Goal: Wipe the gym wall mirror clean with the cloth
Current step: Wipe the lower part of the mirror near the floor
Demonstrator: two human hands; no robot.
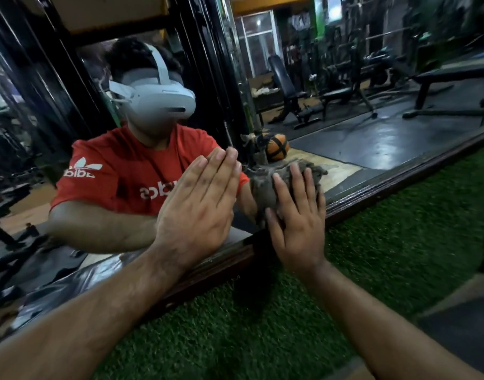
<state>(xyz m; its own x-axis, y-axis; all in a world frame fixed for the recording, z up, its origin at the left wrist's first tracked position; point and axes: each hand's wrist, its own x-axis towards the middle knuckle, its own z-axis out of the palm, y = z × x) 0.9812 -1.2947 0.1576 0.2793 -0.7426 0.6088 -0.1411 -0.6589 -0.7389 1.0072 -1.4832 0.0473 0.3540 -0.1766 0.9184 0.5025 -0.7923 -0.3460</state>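
The wall mirror [358, 138] fills the upper part of the view, set in a dark wooden frame [400, 176] that runs along its lower edge. My left hand [197, 212] lies flat against the glass, fingers straight and together. Just to its right, my right hand [295, 215] presses a frayed grey cloth [265, 187] onto the glass near the lower frame, fingers spread and straight. The cloth bunches out above and left of my fingers. My reflection, in a red shirt and a white headset, shows behind both hands.
Green artificial turf [372, 270] covers the surface below the mirror frame. A dark mat [460, 333] lies at the lower right. The mirror reflects weight benches [298, 97], an orange ball [278, 146] and black gym floor mats.
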